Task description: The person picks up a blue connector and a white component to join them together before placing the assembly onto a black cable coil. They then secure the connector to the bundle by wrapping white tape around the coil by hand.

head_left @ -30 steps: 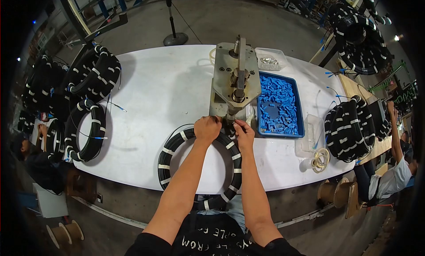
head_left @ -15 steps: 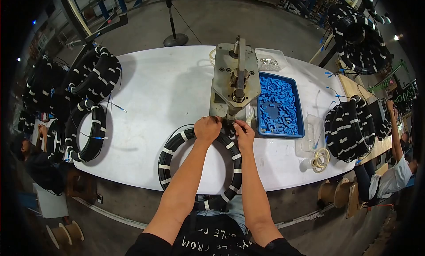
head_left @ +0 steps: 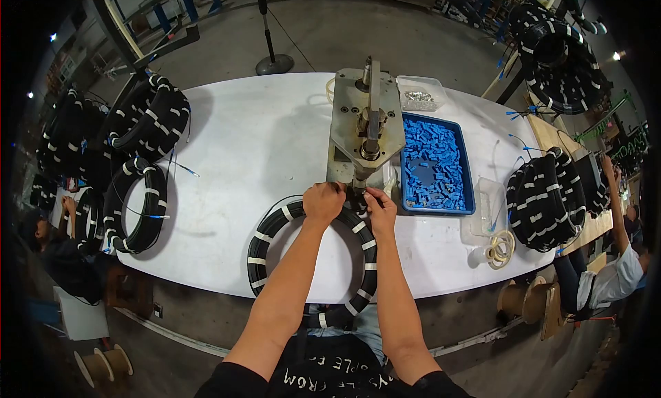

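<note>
A metal bench press (head_left: 368, 116) stands in front of me, and both my hands meet under its ram. My left hand (head_left: 323, 204) is closed on the end of a black cable, just left of the ram's tip. From the right, my right hand (head_left: 381, 208) pinches at the same spot with thumb and fingers. What lies between those fingertips is too small and dark to make out. The coil of black cable (head_left: 257, 252), bound with white tape bands, lies below my hands and hangs partly over the table's front edge, with my left forearm crossing it.
Right of the press sits a blue tray (head_left: 472, 191) of small blue parts, with a clear container (head_left: 430, 95) of metal pieces behind it. Taped cable coils (head_left: 138, 205) stand at the left, more coils (head_left: 544, 202) at the right. Co-workers sit on both sides.
Both hands stay at the press in nearly the same pose. The whole view has shifted very slightly.
</note>
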A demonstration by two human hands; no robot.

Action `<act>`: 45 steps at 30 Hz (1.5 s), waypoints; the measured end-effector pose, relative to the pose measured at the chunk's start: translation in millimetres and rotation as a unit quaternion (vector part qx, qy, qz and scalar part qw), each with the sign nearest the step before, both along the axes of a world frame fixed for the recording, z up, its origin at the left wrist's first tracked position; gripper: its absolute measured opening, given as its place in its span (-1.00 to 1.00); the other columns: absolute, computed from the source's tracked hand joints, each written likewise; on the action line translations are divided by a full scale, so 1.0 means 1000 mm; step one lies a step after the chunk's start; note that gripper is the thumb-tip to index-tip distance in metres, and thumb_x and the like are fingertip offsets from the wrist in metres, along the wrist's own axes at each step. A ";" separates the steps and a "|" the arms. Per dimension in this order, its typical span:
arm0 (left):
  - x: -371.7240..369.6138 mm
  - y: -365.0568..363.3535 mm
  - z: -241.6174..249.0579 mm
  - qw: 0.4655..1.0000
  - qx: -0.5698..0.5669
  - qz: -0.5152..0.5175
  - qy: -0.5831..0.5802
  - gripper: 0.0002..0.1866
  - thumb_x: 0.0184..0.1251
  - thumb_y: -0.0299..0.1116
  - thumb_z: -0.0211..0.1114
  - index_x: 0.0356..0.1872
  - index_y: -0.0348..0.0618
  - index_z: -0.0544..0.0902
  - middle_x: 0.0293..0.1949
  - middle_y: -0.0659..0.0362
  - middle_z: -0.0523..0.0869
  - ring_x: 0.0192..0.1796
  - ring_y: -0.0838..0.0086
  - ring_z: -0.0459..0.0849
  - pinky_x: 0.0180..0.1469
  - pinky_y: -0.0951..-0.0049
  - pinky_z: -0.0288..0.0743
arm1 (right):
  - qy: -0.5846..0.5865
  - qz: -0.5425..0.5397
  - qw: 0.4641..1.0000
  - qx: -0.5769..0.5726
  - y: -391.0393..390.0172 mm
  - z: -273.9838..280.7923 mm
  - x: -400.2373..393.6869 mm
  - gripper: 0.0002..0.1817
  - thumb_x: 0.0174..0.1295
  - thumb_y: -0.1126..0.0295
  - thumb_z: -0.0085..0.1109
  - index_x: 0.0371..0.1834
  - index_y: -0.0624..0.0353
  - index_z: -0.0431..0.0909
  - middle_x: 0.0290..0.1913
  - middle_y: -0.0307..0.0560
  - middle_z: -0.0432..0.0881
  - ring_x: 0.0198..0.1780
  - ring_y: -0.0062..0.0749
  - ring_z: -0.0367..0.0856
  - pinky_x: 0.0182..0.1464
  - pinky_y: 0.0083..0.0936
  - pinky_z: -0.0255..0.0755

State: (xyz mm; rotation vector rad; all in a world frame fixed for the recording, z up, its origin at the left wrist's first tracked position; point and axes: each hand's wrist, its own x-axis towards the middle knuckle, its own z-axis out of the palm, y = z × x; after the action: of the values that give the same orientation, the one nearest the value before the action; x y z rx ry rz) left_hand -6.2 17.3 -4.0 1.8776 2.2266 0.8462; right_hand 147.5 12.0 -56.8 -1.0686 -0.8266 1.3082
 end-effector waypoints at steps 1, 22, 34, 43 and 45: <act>0.000 0.000 0.000 1.000 0.010 -0.002 0.003 -0.57 0.25 -0.14 0.20 -0.69 -0.24 0.69 -0.58 -0.16 0.68 -0.49 -0.11 0.70 -0.35 0.01 0.61 | -0.012 -0.002 1.000 0.001 0.000 0.000 0.000 -0.78 0.24 0.55 0.31 -0.05 0.29 0.69 -0.23 -0.29 0.68 -0.39 -0.77 0.43 -0.35 -0.80 0.29; 0.000 0.002 -0.008 0.999 0.040 0.003 0.019 -0.59 0.22 -0.17 0.22 -0.72 -0.25 0.66 -0.60 -0.15 0.67 -0.50 -0.11 0.69 -0.38 -0.01 0.59 | 0.001 0.001 1.000 -0.004 0.000 0.003 0.000 -0.78 0.24 0.53 0.31 -0.05 0.29 0.68 -0.22 -0.27 0.68 -0.38 -0.76 0.44 -0.32 -0.78 0.30; 0.002 0.001 0.000 1.000 0.013 0.018 -0.005 -0.58 0.29 -0.12 0.18 -0.63 -0.20 0.74 -0.58 -0.16 0.68 -0.48 -0.10 0.70 -0.33 0.02 0.61 | -0.023 0.001 1.000 -0.007 0.001 0.002 -0.001 -0.77 0.26 0.49 0.33 -0.03 0.26 0.68 -0.27 -0.33 0.67 -0.40 -0.77 0.41 -0.34 -0.80 0.28; 0.001 0.001 -0.007 0.998 0.056 0.003 0.017 -0.56 0.35 -0.11 0.17 -0.63 -0.16 0.73 -0.61 -0.13 0.67 -0.50 -0.10 0.68 -0.39 0.01 0.58 | -0.034 -0.016 0.999 -0.020 0.002 0.006 -0.003 -0.77 0.27 0.46 0.33 -0.03 0.26 0.68 -0.31 -0.34 0.64 -0.47 -0.76 0.38 -0.42 -0.78 0.25; 0.001 0.002 -0.009 0.998 0.063 0.003 0.019 -0.56 0.36 -0.11 0.16 -0.62 -0.16 0.73 -0.60 -0.13 0.67 -0.51 -0.10 0.68 -0.40 0.01 0.58 | -0.042 -0.021 0.999 -0.021 0.002 0.009 -0.005 -0.78 0.28 0.45 0.34 -0.04 0.26 0.68 -0.32 -0.35 0.64 -0.48 -0.76 0.37 -0.43 -0.77 0.25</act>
State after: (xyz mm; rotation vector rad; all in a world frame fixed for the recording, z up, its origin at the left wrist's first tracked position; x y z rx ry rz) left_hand -5.4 19.1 -13.4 1.9584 2.2510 0.9821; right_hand 142.9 14.0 -47.9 -1.1752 -0.8376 1.2584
